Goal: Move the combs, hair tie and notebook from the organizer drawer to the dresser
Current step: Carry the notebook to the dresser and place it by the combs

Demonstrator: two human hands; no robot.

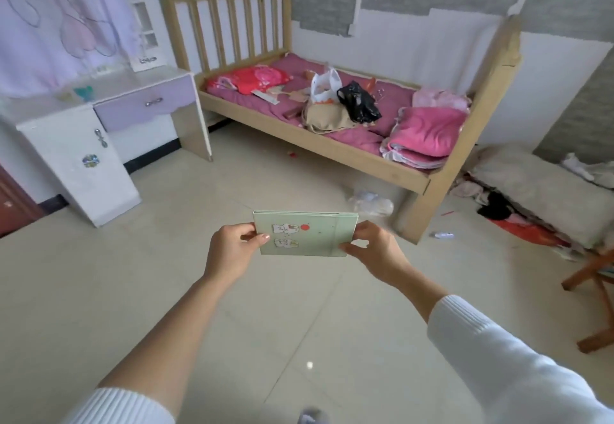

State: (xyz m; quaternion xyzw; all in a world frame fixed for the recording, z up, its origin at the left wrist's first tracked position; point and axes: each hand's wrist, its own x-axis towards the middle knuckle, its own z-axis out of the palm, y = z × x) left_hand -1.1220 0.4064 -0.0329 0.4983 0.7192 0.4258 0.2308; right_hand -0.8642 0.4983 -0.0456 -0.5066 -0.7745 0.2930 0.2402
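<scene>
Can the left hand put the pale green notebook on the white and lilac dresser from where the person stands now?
Probably not yet. The left hand grips the pale green notebook over open floor, and the white and lilac dresser stands well off to the left. Nothing blocks the way.

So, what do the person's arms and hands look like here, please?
Both arms wear white ribbed-knit sleeves, pushed up so the forearms are bare. The left hand and right hand are bare: no gloves, rings, watch or bracelet visible. The nails look short.

Bare floor (166, 257) lies open toward the dresser surface (139, 86) at ten o'clock; bed (332, 144) blocks one o'clock.
</scene>
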